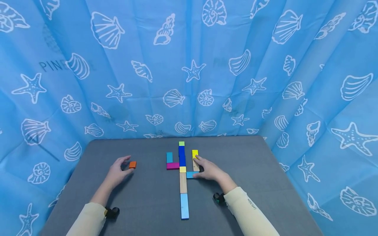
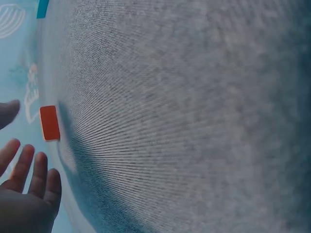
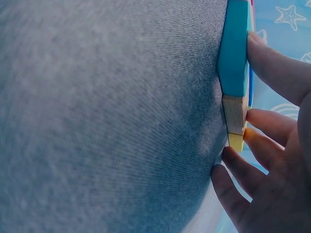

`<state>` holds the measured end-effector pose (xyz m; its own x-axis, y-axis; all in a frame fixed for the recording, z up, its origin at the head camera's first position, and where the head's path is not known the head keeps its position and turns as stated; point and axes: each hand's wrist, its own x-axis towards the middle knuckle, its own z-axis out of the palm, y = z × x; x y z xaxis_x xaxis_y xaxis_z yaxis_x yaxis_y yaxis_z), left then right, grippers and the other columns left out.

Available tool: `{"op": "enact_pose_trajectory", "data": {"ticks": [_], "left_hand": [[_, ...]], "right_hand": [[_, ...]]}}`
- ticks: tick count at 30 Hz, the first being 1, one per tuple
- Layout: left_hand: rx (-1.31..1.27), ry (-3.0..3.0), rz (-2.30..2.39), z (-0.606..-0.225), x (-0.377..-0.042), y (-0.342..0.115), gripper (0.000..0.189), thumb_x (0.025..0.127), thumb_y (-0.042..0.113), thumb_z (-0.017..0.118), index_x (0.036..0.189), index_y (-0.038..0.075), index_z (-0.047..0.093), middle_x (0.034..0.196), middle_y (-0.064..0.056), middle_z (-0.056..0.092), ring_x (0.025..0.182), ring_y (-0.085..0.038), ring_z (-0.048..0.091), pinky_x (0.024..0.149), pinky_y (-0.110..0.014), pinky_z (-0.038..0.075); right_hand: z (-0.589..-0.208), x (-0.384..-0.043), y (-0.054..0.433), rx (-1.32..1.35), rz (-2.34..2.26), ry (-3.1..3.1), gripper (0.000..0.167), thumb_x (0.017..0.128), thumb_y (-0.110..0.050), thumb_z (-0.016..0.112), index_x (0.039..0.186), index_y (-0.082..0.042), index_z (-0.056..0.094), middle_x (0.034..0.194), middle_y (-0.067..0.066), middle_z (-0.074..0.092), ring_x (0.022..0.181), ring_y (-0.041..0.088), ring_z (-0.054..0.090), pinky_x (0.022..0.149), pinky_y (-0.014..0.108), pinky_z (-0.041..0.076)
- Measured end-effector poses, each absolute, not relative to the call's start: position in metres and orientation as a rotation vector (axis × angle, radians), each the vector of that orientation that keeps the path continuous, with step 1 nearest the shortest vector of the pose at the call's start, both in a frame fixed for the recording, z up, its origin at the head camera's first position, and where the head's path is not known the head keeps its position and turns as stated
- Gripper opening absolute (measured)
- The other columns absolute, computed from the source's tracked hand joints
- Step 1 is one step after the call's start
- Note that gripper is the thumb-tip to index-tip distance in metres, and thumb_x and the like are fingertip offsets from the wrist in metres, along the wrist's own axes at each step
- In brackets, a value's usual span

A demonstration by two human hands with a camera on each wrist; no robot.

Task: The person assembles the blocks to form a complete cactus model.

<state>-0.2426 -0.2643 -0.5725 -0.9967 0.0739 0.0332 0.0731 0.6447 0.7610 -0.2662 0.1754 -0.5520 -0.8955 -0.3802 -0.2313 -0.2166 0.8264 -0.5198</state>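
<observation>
My left hand [image 1: 116, 171] has its thumb and fingers spread beside a small orange block [image 1: 133, 165]. In the left wrist view a gap shows between the fingers and that block. My right hand [image 1: 210, 168] lies at the right branch of a flat block figure. Its thumb touches the light blue block [image 3: 234, 53], and its fingertips are at the plain wooden block [image 3: 235, 114] and the yellow block [image 1: 195, 152]. Down the figure's middle run a green block [image 1: 181, 143], a dark blue block [image 1: 182, 156], a pale yellow block [image 1: 183, 169], a wooden block [image 1: 183, 183] and a long light blue block [image 1: 184, 206].
To the left of the middle line, a magenta block [image 1: 173, 166] joins a teal block [image 1: 169, 157]. Everything lies on a grey cloth-covered table [image 1: 147, 203]. A blue curtain [image 1: 189, 82] with white shells hangs behind it and at both sides.
</observation>
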Motion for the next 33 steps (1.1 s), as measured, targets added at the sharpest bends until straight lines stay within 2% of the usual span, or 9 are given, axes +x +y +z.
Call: {"op": "enact_pose_trajectory", "data": {"ticks": [8, 11, 16, 22, 33], "left_hand": [[0.073, 2.813, 1.163, -0.578, -0.25, -0.259, 0.061, 0.094, 0.007, 0.065, 0.15, -0.003, 0.041, 0.147, -0.029, 0.045, 0.132, -0.047, 0.046, 0.109, -0.065, 0.036], [0.073, 2.838, 1.134, -0.579, -0.251, -0.258, 0.055, 0.096, 0.007, 0.064, 0.147, -0.003, 0.046, 0.145, -0.029, 0.047, 0.131, -0.047, 0.048, 0.108, -0.064, 0.038], [0.065, 2.875, 1.107, -0.58, -0.253, -0.256, 0.042, 0.099, 0.01, 0.063, 0.139, -0.001, 0.057, 0.135, -0.026, 0.056, 0.12, -0.041, 0.055, 0.1, -0.061, 0.045], [0.095, 2.903, 1.042, -0.577, -0.256, -0.252, 0.038, 0.098, 0.014, 0.066, 0.133, -0.001, 0.062, 0.129, -0.025, 0.06, 0.115, -0.039, 0.058, 0.096, -0.058, 0.048], [0.097, 2.909, 1.073, -0.562, -0.269, -0.234, 0.038, 0.1, 0.018, 0.065, 0.134, 0.002, 0.062, 0.134, -0.023, 0.059, 0.122, -0.04, 0.056, 0.102, -0.06, 0.046]], "right_hand": [[-0.551, -0.266, 0.174, -0.459, -0.711, 2.677, 0.082, 0.089, -0.045, 0.076, 0.157, -0.02, 0.038, 0.167, 0.005, 0.026, 0.151, 0.035, 0.029, 0.118, 0.056, 0.03], [-0.551, -0.266, 0.174, -0.457, -0.712, 2.676, 0.082, 0.089, -0.044, 0.076, 0.157, -0.021, 0.038, 0.167, 0.004, 0.026, 0.152, 0.034, 0.028, 0.119, 0.056, 0.03], [-0.551, -0.266, 0.174, -0.464, -0.712, 2.684, 0.081, 0.089, -0.043, 0.076, 0.157, -0.02, 0.038, 0.167, 0.005, 0.027, 0.151, 0.034, 0.029, 0.118, 0.055, 0.03], [-0.549, -0.265, 0.174, -0.482, -0.718, 2.687, 0.081, 0.089, -0.042, 0.076, 0.156, -0.019, 0.039, 0.167, 0.006, 0.027, 0.151, 0.034, 0.03, 0.118, 0.055, 0.03], [-0.55, -0.263, 0.176, -0.487, -0.724, 2.69, 0.08, 0.089, -0.042, 0.076, 0.156, -0.017, 0.04, 0.167, 0.005, 0.027, 0.151, 0.034, 0.029, 0.119, 0.056, 0.03]]}}
